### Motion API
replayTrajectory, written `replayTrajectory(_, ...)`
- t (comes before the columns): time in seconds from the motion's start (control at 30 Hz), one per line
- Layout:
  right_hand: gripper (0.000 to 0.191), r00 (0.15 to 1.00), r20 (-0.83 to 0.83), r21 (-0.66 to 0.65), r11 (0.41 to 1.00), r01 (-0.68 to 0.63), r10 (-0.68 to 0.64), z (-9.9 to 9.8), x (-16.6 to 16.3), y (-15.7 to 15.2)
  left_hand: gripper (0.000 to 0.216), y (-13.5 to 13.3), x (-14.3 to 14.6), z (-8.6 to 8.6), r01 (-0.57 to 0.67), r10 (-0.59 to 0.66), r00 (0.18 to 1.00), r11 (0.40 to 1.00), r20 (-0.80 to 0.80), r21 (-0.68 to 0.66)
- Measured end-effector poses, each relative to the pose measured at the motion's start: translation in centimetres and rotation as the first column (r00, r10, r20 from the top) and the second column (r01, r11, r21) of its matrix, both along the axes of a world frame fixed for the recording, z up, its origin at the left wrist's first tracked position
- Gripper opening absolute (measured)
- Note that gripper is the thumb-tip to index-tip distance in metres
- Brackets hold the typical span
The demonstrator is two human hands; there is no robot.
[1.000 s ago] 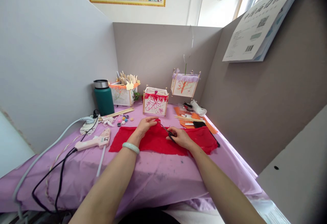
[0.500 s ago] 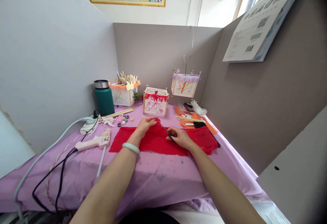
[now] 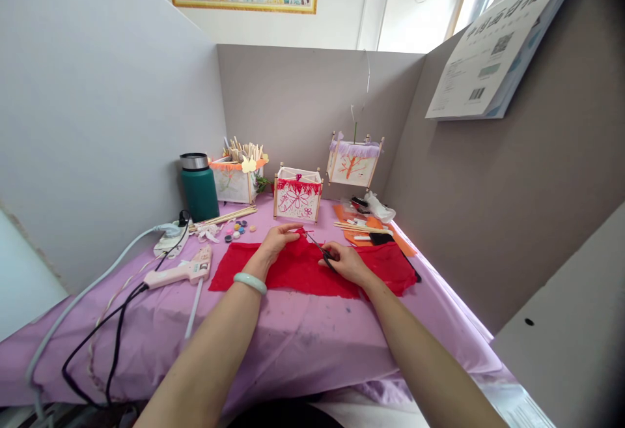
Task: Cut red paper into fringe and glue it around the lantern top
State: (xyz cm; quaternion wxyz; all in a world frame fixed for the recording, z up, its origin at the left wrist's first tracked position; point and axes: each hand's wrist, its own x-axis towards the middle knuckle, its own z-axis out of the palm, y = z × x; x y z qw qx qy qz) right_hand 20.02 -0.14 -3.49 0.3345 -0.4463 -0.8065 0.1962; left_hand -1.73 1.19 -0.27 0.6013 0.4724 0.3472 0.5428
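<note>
Hands were both at work over the red cloth (image 3: 312, 268), which lay flat on the purple cover of the bench (image 3: 303, 343), near its middle. Left hand (image 3: 276, 240) pinched the far edge of the cloth with thumb and fingers closed on a small raised fold; a pale green bangle (image 3: 250, 281) sat on that wrist. Right hand (image 3: 342, 262) was closed around the handles of dark scissors (image 3: 319, 250), blades pointing toward the left hand's pinch; whether the blades stood apart or together could not be told at this size. Judgement on handling: cloth looked thin, light and limp, with a frayed near edge, so it would sag and shift unless held taut. Best hold is likely right beside the cut line, as the left hand had it, with the rest lying on the bench for support. It should not be fragile, though loose threads may pull. Surroundings noted: pink glue gun (image 3: 180, 271) left of the cloth with its black cord (image 3: 105, 330) trailing off the bench edge; green flask (image 3: 198, 185) at back left; box of wooden sticks (image 3: 237, 174) beside it; two small paper lanterns (image 3: 297, 193) behind the cloth; loose sticks and orange paper (image 3: 359, 229) at back right.
</note>
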Motion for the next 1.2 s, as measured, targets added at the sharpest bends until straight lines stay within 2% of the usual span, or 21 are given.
replayTrajectory(0.23, 0.035, 1.0, 0.016, -0.01, 1.0, 0.013, -0.013, -0.1, 0.1, 0.1, 0.043, 0.1, -0.2, 0.0, 0.024, -0.022, 0.997, 0.999, 0.078, -0.022)
replayTrajectory(0.43, 0.038, 0.999, 0.006, -0.037, 0.998, 0.041, -0.041, 0.0, 0.4, 0.2, 0.04, 0.7, -0.5, 0.0, -0.093, 0.094, 0.978, 0.996, 0.185, -0.012)
replayTrajectory(0.57, 0.041, 0.999, -0.032, -0.057, 0.998, 0.009, -0.011, 0.0, 0.6, 0.3, 0.041, 1.5, -0.9, -0.6, -0.138, 0.135, 0.966, 0.99, 0.222, -0.001)
replayTrajectory(0.77, 0.039, 0.996, -0.057, -0.086, 0.993, -0.076, 0.071, 0.2, 0.6, 0.0, 0.043, 1.7, -1.0, -0.9, -0.129, 0.123, 0.967, 0.992, 0.222, 0.013)
replayTrajectory(1.2, 0.037, 0.997, -0.019, -0.045, 0.996, -0.077, 0.076, 0.4, 0.2, -0.5, 0.045, 0.3, -0.1, 0.1, -0.086, 0.085, 0.987, 0.996, 0.139, -0.002)
